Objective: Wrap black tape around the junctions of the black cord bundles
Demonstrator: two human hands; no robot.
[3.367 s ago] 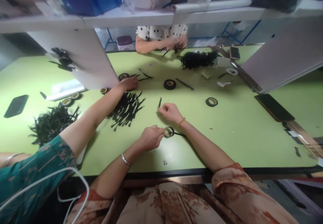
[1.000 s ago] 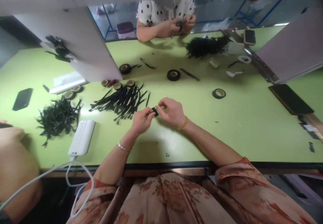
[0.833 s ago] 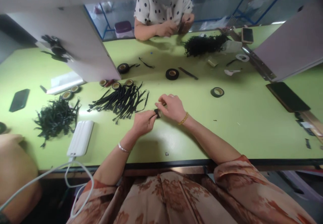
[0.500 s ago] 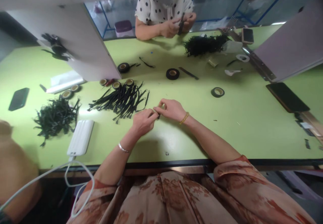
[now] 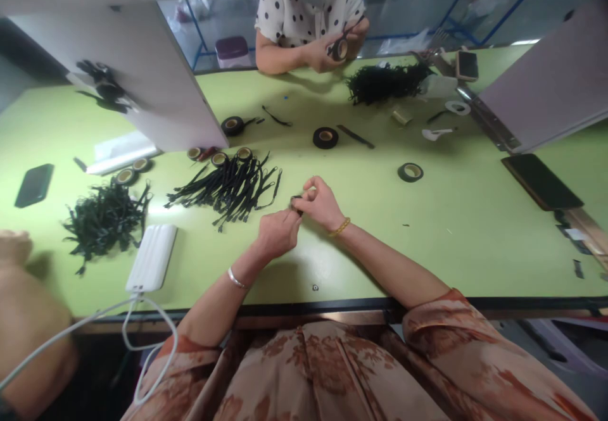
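My left hand (image 5: 279,232), with a silver bangle at its wrist, is closed round a small dark piece (image 5: 297,204) mostly hidden by the fingers. My right hand (image 5: 323,204), wearing a yellow bracelet, touches the same piece with thumb and fingers pinched together. What it is cannot be made out. Just left of my hands lies a pile of black cable pieces (image 5: 232,187) with looped ends. A roll of black tape (image 5: 325,137) lies beyond my hands, beside a dark flat strip (image 5: 355,136).
A white power bank (image 5: 152,258) with a cable lies left, near another black pile (image 5: 107,221). A black tape roll (image 5: 410,172) and a phone (image 5: 541,182) are at right. Across the table, a person's hands (image 5: 332,52) hold a tape roll. Another person's arm is at far left.
My hands have shifted slightly right, and more of the dark piece between them shows. The person opposite has turned up a tape roll. The hand at far left has come further into view.
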